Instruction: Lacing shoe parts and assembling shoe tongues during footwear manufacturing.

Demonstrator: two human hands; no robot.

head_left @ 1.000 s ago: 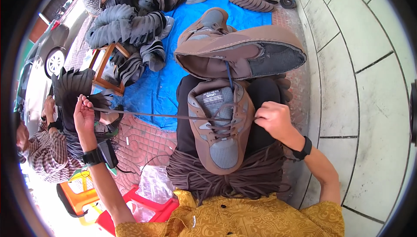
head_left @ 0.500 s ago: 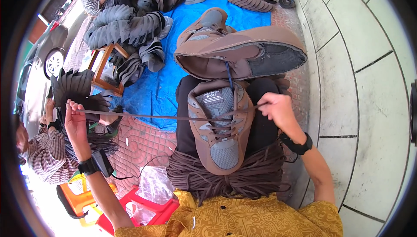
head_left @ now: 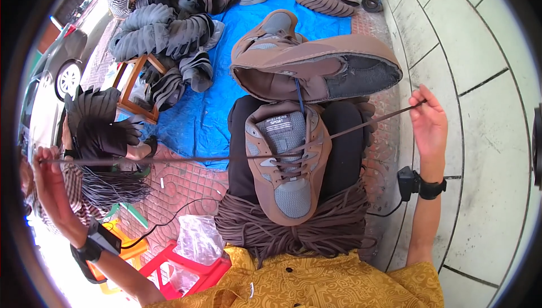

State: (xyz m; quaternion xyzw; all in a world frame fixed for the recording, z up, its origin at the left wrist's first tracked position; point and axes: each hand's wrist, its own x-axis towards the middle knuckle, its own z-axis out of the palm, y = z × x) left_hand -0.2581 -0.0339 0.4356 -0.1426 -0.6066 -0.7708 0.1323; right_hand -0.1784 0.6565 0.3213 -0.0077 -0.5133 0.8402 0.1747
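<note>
A brown and grey shoe upper (head_left: 291, 195) lies on my lap, toe toward me, its lower eyelets laced. Far out to the left, my left hand (head_left: 53, 184) pinches one end of a brown shoelace (head_left: 214, 159). My right hand (head_left: 429, 119), raised beside the tiled wall, pinches the other end. Both lace lengths are pulled taut away from the shoe upper. Under its toe a thick bundle of brown laces (head_left: 293, 237) spreads across my lap. Beyond my knees sits another brown shoe upper (head_left: 316, 68), its open underside showing, with a blue cord hanging from it.
Stacks of dark shoe uppers (head_left: 164, 31) cover part of a blue tarp (head_left: 197, 116). A wooden stool (head_left: 138, 85) stands among them. Left are two people in striped shirts and a parked car (head_left: 70, 77). A red plastic stool (head_left: 197, 277) is close by; a tiled wall (head_left: 451, 82) rises right.
Both hands have moved outward, the left one to the far left and the right one up and right. More lace has been drawn out on each side.
</note>
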